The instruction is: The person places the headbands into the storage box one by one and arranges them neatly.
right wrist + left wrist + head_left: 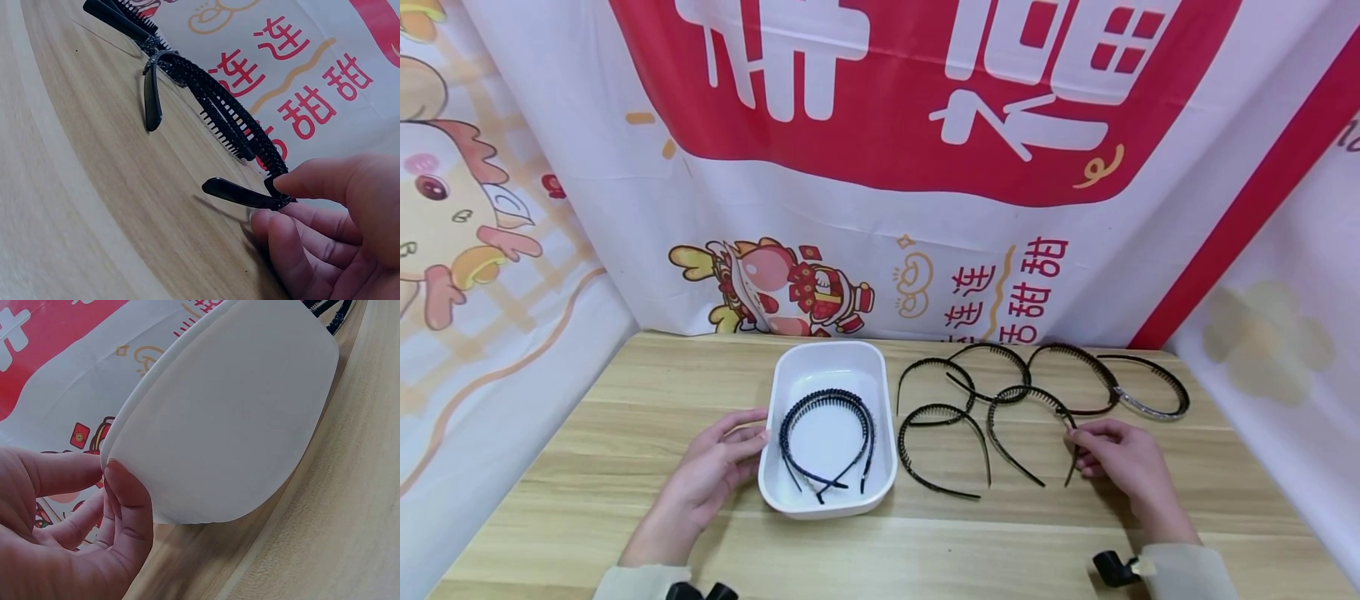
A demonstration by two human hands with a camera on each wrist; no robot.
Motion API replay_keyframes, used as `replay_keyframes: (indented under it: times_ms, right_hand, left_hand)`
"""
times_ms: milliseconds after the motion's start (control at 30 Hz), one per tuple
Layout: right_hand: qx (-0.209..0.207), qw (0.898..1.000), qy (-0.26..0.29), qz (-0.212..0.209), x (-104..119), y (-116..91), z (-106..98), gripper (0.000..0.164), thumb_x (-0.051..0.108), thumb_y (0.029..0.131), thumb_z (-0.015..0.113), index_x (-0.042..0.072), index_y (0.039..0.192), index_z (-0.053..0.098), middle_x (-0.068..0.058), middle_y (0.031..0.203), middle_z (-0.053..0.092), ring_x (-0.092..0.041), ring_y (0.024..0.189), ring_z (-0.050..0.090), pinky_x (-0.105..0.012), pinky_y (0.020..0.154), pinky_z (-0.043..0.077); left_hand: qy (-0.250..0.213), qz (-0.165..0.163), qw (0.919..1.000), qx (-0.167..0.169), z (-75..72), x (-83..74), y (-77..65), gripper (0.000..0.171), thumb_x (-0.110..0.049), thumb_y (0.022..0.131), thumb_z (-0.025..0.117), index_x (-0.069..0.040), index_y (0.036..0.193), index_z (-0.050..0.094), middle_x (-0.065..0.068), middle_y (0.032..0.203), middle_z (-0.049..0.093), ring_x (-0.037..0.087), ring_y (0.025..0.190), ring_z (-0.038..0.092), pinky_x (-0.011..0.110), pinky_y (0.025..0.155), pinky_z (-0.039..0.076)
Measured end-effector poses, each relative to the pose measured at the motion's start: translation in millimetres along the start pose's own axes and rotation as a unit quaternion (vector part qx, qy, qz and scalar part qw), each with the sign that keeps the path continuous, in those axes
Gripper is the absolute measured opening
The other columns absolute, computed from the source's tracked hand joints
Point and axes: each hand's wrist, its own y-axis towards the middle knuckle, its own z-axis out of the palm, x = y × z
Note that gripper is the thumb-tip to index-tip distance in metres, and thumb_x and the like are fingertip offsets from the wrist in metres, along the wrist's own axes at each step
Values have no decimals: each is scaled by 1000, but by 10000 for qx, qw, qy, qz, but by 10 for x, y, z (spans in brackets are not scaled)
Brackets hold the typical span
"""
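My left hand (722,462) pinches the left rim of a white plastic tub (829,508), thumb and fingers at its edge in the left wrist view (219,419). Black toothed headbands (829,393) lie overlapping inside the tub. To the right, my right hand (1112,454) pinches one leg of a black headband (1051,400) between thumb and fingertips. That leg's flat end (237,192) sticks out past the fingers in the right wrist view. Left of the held one lies another black headband (904,458), close beside the tub.
Behind these, more headbands lie in a loose row, among them a toothed one (1075,350) and one with a shiny silvery section (1150,410) at far right. A printed cloth (880,275) hangs along the wooden table's (587,467) back edge and both sides.
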Motion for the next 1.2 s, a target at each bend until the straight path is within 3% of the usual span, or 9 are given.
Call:
replay_keyframes:
  times_ms: [233,900,1200]
  right_hand:
    - [49,9996,254,-102,-13,7,7,35,19,101,74,-6,126,67,4,86,76,-11,71,73,-29,67,66]
    - [-88,9958,876,-265,45,-20,-52,4,18,101,75,14,102,76,8,80,76,-7,71,68,-24,66,63]
    - [-194,9958,865,-241,75,-26,-58,5,20,100,77,16,104,76,9,84,76,-7,73,68,-23,68,63]
  left_hand:
    - [-19,-3,10000,8,0,4,-2,54,-6,102,69,-1,152,49,-2,113,77,13,100,73,30,89,62]
    - [-42,-26,10000,19,-6,13,5,53,-6,103,68,0,152,47,-2,112,77,12,100,73,29,88,62]
    - [-80,18,10000,37,4,2,-5,52,-5,103,67,0,151,48,-2,112,78,11,100,73,29,89,62]
